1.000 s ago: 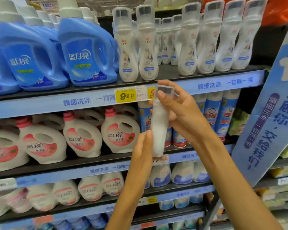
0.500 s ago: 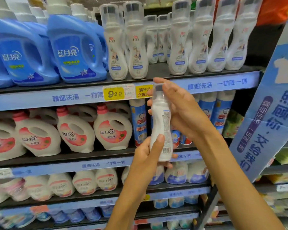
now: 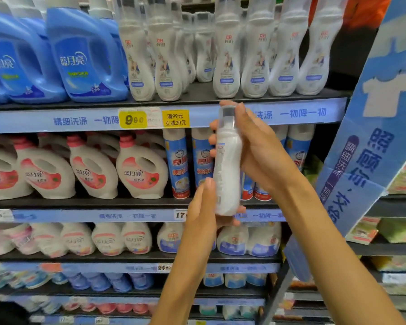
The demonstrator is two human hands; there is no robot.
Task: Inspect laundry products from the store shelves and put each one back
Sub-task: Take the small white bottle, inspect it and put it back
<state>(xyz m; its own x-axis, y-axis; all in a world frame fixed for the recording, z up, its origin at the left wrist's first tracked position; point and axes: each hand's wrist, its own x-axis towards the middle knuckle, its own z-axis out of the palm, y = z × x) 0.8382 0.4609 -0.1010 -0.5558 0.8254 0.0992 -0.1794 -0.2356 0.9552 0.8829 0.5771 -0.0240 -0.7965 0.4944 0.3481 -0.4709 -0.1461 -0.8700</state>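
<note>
bottle: white slim bottle [image 3: 227, 170] with clear cap, upright, held in front of the shelves between both hands; label strip faces left, print too blurred to read
left hand: left hand [image 3: 203, 214] at the bottle's lower end, fingers curled under and behind the base, thumb laid up along its left side; grips it
right hand: right hand [image 3: 258, 151] wraps the upper half from the right, fingers curled round behind with tips showing at the left edge, thumb up beside the cap; grips it
top shelf: top shelf [image 3: 291, 112] carries blue jugs [image 3: 87, 64] at left and a row of white bottles [image 3: 227, 57] of the same shape at right; a gap shows between two groups of them
tags: yellow price tag [image 3: 133, 118] reading 9.90 and a yellow promo tag [image 3: 175, 118] just beside it on the shelf edge
second shelf: white jugs [image 3: 142, 170] with pink caps at left, blue spray cans [image 3: 177, 165] behind the held bottle
lower shelves: more white and blue packs, blurred
right: tilted blue sign [image 3: 370, 141] with a shirt graphic, near the right arm; green packs behind it, unclear
</note>
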